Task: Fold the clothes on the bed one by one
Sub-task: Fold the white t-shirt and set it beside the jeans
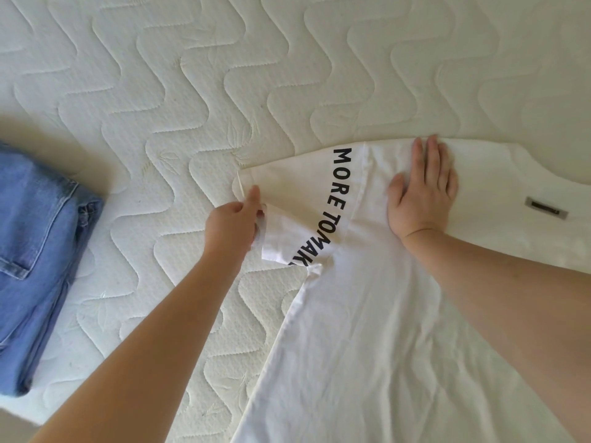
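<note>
A white T-shirt (367, 330) lies spread on the quilted mattress (192, 91), its body running toward the lower right. Its left sleeve (297, 193) carries black lettering and is partly turned over. My left hand (233, 225) pinches the sleeve's hem at its outer edge. My right hand (422, 190) lies flat with straight fingers on the shirt's shoulder, pressing it to the bed. A small grey label (546, 210) shows near the collar at the right.
Folded blue jeans (38, 251) sit at the left side of the bed. The mattress edge and a strip of floor (12, 426) show at the lower left. Bare quilted mattress stretches across the top of the view.
</note>
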`<state>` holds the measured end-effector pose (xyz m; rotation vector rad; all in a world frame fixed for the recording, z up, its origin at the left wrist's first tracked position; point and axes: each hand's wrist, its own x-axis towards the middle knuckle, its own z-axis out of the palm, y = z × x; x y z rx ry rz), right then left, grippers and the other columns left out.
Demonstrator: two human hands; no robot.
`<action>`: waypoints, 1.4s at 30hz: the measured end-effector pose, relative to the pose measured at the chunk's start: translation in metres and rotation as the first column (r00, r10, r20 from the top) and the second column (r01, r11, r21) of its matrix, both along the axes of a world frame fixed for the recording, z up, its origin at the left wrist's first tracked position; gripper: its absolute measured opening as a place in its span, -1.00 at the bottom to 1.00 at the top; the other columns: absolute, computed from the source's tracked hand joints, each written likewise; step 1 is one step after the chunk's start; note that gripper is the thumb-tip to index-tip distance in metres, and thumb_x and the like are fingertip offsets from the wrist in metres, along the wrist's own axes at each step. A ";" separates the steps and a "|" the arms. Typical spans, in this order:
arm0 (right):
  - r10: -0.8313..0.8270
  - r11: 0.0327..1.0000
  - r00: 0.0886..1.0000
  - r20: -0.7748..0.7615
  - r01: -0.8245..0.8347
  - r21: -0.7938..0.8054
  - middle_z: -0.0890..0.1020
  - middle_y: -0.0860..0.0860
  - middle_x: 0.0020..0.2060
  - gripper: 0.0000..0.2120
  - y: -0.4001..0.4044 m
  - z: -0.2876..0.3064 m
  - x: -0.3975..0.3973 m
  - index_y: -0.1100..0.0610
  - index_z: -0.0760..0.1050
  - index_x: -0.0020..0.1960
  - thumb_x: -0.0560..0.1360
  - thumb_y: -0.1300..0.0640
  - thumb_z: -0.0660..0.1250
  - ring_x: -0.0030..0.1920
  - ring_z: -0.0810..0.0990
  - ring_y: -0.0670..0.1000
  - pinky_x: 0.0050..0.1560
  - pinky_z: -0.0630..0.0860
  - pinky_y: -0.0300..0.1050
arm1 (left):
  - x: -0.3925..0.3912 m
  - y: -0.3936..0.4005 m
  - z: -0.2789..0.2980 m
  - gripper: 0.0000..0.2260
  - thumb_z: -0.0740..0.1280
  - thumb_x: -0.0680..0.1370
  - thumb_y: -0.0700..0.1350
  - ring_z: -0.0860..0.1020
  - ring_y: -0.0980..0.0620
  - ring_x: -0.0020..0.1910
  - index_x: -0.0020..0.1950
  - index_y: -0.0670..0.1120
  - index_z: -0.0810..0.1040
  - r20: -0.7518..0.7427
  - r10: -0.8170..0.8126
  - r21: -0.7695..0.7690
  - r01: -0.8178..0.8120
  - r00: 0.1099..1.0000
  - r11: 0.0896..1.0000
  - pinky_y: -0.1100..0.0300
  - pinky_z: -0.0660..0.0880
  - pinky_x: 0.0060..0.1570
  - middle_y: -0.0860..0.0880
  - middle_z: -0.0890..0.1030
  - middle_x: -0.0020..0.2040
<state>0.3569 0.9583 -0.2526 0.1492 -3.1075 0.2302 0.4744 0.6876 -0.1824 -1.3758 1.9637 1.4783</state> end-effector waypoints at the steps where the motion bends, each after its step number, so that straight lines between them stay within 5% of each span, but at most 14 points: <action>1: 0.000 1.000 1.000 0.000 0.000 0.001 0.17 0.07 0.56 -0.41 0.000 0.000 0.000 0.09 0.12 0.58 0.56 0.00 0.04 0.56 0.09 0.09 0.48 0.05 0.06 | 0.007 0.004 0.001 -0.46 0.24 0.50 0.38 0.37 0.08 -0.55 -0.38 -0.06 0.50 -0.011 -0.105 -0.049 0.104 0.994 0.993 0.18 0.37 -0.38 0.03 0.44 -0.51; 5: -0.005 1.000 1.000 -0.007 0.005 0.001 0.16 0.06 0.56 -0.41 0.000 -0.001 0.000 0.08 0.12 0.58 0.56 0.00 0.04 0.56 0.09 0.08 0.48 0.05 0.05 | 0.032 0.019 0.008 -0.41 0.16 0.38 0.52 0.42 0.14 -0.34 -0.33 -0.02 0.45 -0.072 -0.446 -0.105 0.438 0.892 0.893 0.32 0.34 -0.26 0.14 0.46 -0.17; 7: -0.007 1.000 1.000 -0.011 0.007 0.003 0.17 0.06 0.56 -0.41 0.000 -0.001 0.000 0.08 0.12 0.57 0.56 0.00 0.04 0.56 0.09 0.08 0.48 0.05 0.05 | 0.042 0.026 0.005 -0.61 0.34 0.40 0.37 0.51 0.22 -0.18 -0.14 0.05 0.53 -0.100 -0.496 -0.140 0.482 0.862 0.865 0.43 0.39 -0.24 0.19 0.48 -0.02; 9: -0.007 1.000 1.000 0.002 0.007 -0.002 0.17 0.06 0.56 -0.41 0.000 -0.001 0.000 0.08 0.12 0.58 0.56 0.00 0.04 0.56 0.09 0.08 0.48 0.06 0.06 | 0.050 0.033 0.006 -0.73 0.41 0.47 0.20 0.51 0.29 -0.08 -0.06 0.01 0.57 -0.116 -0.438 -0.171 0.417 0.892 0.893 0.49 0.39 -0.22 0.16 0.58 -0.05; 13: -0.005 1.000 1.000 0.019 0.005 -0.020 0.16 0.07 0.57 -0.40 0.000 0.001 0.000 0.09 0.11 0.58 0.56 -0.01 0.01 0.56 0.08 0.09 0.48 0.04 0.08 | 0.062 0.039 0.011 -0.63 0.30 0.49 0.27 0.47 0.22 -0.16 -0.19 -0.04 0.56 -0.127 -0.346 -0.331 0.290 0.930 0.898 0.42 0.37 -0.24 0.12 0.60 -0.25; 16: -0.005 1.000 1.000 0.026 0.005 -0.012 0.15 0.06 0.57 -0.40 -0.002 0.003 0.000 0.09 0.11 0.58 0.55 -0.02 -0.01 0.57 0.07 0.09 0.49 0.03 0.07 | 0.071 0.040 0.014 -0.69 0.38 0.50 0.20 0.53 0.20 -0.44 -0.20 -0.02 0.52 -0.120 -0.180 -0.134 0.163 0.976 0.977 0.34 0.40 -0.41 0.05 0.61 -0.37; 19: -0.001 1.000 0.999 0.035 0.001 0.005 0.15 0.07 0.57 -0.40 -0.002 0.005 0.000 0.09 0.11 0.58 0.56 -0.01 0.00 0.57 0.07 0.09 0.49 0.02 0.05 | 0.082 0.049 0.009 -0.78 0.46 0.50 0.08 0.59 0.08 -0.50 0.01 0.03 0.50 -0.030 -0.047 0.028 0.048 0.998 0.998 0.27 0.47 -0.48 0.03 0.66 -0.34; 24: 0.003 0.999 0.999 0.048 -0.005 0.034 0.13 0.06 0.58 -0.41 -0.001 0.005 0.000 0.08 0.08 0.59 0.58 0.00 0.02 0.57 0.05 0.08 0.50 0.02 0.05 | 0.092 0.060 -0.002 -0.75 0.38 0.50 0.18 0.56 0.17 -0.37 0.00 0.10 0.40 0.080 -0.248 -0.246 0.260 0.966 0.934 0.22 0.36 -0.43 0.14 0.57 -0.39; 28: 0.003 0.999 0.998 0.055 -0.004 0.034 0.12 0.05 0.58 -0.41 -0.001 0.004 0.000 0.08 0.07 0.59 0.58 0.00 0.00 0.57 0.05 0.07 0.49 0.03 0.05 | 0.090 0.062 -0.008 -0.72 0.35 0.52 0.19 0.54 0.19 -0.32 0.01 0.06 0.37 0.094 -0.311 -0.318 0.324 0.946 0.891 0.21 0.36 -0.44 0.14 0.57 -0.33; 32: 0.004 0.999 0.999 0.051 -0.007 0.052 0.11 0.05 0.58 -0.42 -0.001 0.002 0.000 0.07 0.06 0.59 0.60 -0.01 0.02 0.57 0.05 0.07 0.49 0.04 0.05 | 0.086 0.054 -0.015 -0.72 0.37 0.52 0.17 0.56 0.14 -0.37 -0.01 0.04 0.36 0.086 -0.357 -0.289 0.367 0.930 0.884 0.18 0.41 -0.43 0.12 0.58 -0.30; 37: 0.022 0.998 0.996 0.092 -0.027 0.056 0.08 0.07 0.58 -0.41 -0.003 0.009 -0.002 0.09 0.04 0.59 0.60 -0.05 -0.02 0.57 0.03 0.09 0.48 0.02 0.07 | 0.084 0.040 -0.010 -0.83 0.41 0.53 0.05 0.51 0.13 -0.54 -0.12 0.03 0.46 -0.036 -0.270 -0.057 0.268 0.962 0.962 0.18 0.41 -0.38 0.12 0.60 -0.38; 39: 0.027 0.996 0.989 0.144 -0.039 0.082 0.03 0.08 0.59 -0.41 -0.004 0.014 -0.001 0.09 0.00 0.60 0.61 -0.05 -0.02 0.57 0.00 0.10 0.49 0.00 0.08 | 0.082 0.039 -0.001 -0.83 0.41 0.53 0.02 0.41 0.20 -0.50 -0.20 0.04 0.48 -0.094 -0.240 -0.028 0.238 0.966 0.971 0.21 0.34 -0.34 0.14 0.50 -0.41; 42: 0.010 0.994 0.945 0.327 -0.044 0.099 -0.14 0.06 0.60 -0.38 -0.005 0.025 -0.014 0.08 -0.14 0.61 0.62 -0.07 -0.05 0.58 -0.15 0.07 0.53 -0.15 0.08 | 0.071 0.043 0.020 -0.88 0.41 0.52 0.03 0.50 0.29 -0.27 -0.17 0.09 0.51 -0.199 -0.255 -0.073 0.245 0.946 0.967 0.28 0.39 -0.20 0.14 0.55 -0.14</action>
